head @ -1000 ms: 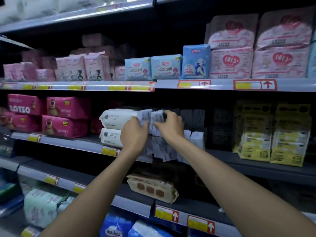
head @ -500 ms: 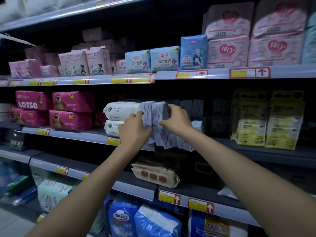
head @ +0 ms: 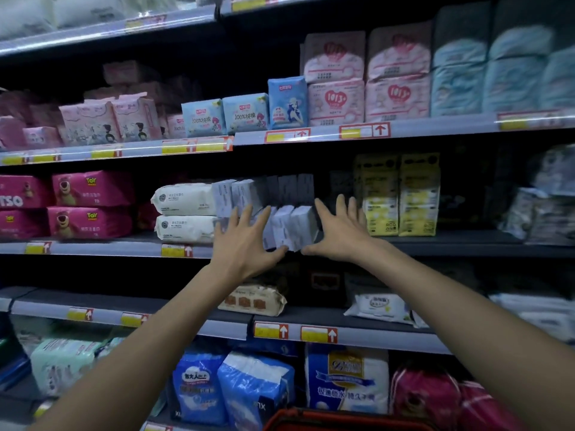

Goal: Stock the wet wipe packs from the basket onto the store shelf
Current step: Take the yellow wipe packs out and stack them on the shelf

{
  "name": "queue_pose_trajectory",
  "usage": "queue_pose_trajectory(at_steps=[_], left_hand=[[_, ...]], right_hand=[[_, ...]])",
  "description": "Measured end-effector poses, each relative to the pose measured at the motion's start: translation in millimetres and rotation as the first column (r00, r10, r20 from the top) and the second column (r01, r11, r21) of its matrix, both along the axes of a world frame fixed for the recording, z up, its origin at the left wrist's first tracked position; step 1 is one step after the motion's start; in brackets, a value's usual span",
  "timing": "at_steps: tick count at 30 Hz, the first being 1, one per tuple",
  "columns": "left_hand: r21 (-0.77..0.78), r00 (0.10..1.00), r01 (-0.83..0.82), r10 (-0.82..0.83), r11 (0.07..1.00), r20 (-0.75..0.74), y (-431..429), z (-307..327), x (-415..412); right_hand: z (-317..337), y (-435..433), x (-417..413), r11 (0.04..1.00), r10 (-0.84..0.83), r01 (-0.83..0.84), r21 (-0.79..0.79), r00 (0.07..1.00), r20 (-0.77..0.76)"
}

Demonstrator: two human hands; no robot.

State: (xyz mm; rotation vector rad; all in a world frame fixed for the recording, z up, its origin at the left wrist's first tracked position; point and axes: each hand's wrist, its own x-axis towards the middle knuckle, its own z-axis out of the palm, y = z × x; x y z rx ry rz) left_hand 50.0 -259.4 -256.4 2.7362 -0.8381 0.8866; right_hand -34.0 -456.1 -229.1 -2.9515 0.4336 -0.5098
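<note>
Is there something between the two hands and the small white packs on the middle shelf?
Nothing visible. The left hand and right hand, fingers straight, flank the small white upright wet wipe packs directly, at the front of the grey metal shelf.

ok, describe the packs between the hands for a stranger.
Take the shelf with pink bear packs left, yellow packs right. Between the left hand and right hand sits a row of white packs. Unlike the flat-stacked white packs beside them, these stand on edge.
</note>
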Motion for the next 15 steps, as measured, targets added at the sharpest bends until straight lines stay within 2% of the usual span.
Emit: queue_pose_trajectory(at_steps=[9,15], left_hand=[[0.026,0.996,0.09,-0.09,0.996,-0.015,-40,-49,-49],[0.061,0.983,0.128,-0.118,0.99,-0.139,-46,-129,-70]], right_hand=[[-36,-49,-91,0.998,-0.061,0.061,-0.025,0.998,0.005],[-117,-69,-129,0.999,-0.041,0.043,0.023,0.996,-0.077]])
